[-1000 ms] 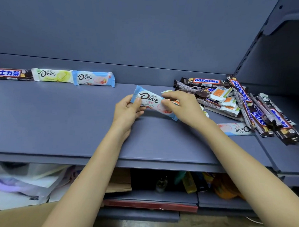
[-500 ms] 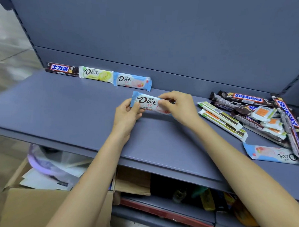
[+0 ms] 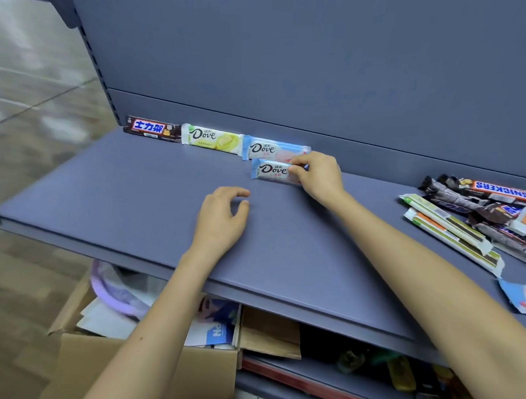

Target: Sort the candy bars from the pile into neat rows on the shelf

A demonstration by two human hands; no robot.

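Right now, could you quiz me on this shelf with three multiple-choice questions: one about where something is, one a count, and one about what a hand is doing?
1. Where is the held Dove bar that the right hand pinches?
A) in a cardboard box
B) just in front of the back row's blue Dove bar
C) atop the pile

2. How many bars form the row along the back wall?
A) one
B) five
C) three

3. The left hand is:
A) open, holding nothing
B) gripping a bar
C) out of view

Answers:
1 B: it sits directly before that bar.
2 C: the row is a dark bar, a yellow Dove bar and the blue one.
3 A: its fingers curl loosely over the shelf and hold nothing.
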